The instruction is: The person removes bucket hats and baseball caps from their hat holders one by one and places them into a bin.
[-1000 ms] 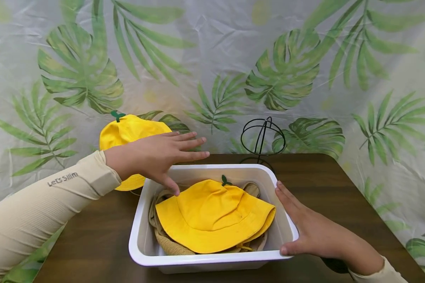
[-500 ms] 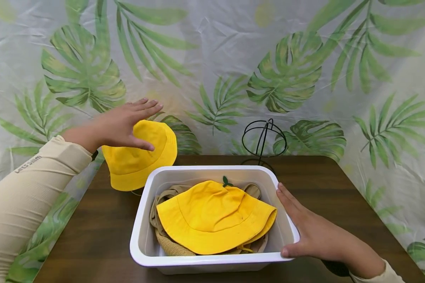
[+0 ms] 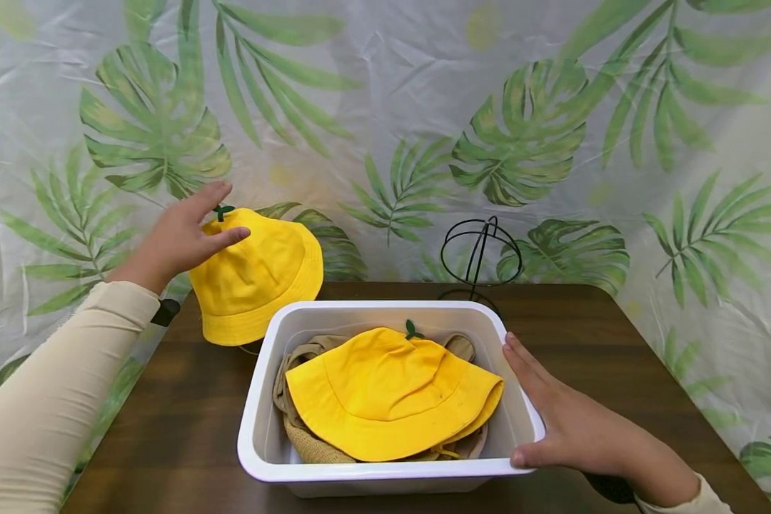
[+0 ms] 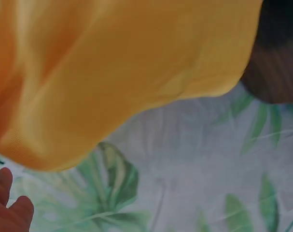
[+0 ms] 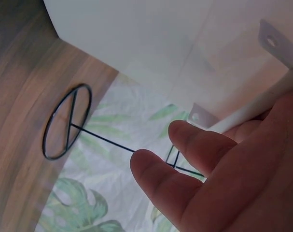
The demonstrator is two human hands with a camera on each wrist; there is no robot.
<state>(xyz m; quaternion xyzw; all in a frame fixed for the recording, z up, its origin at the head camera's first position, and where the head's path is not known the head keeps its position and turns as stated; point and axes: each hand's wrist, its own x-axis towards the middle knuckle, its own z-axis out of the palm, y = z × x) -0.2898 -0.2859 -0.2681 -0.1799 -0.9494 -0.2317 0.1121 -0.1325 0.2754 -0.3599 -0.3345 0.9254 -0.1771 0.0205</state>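
Note:
A yellow bucket hat [image 3: 263,264] with a green sprout on its crown sits at the back left of the table. My left hand [image 3: 180,235] is at the top of this hat, thumb and fingers spread on either side of the sprout. In the left wrist view two fingertips [image 4: 13,198] show below the hat's brim. My right hand [image 3: 568,421] holds the right rim of a white plastic bin [image 3: 253,428], thumb over the front corner. A second yellow bucket hat [image 3: 392,400] lies in the bin on top of tan woven and cloth items [image 3: 315,446].
A black wire hat stand [image 3: 478,250] stands behind the bin on the dark wooden table [image 3: 572,357]. A leaf-print curtain [image 3: 398,86] hangs behind the table.
My left hand has moved from above the bin, leftward and back to the crown of the far hat, and its fingers have drawn in. My right hand keeps its place on the bin.

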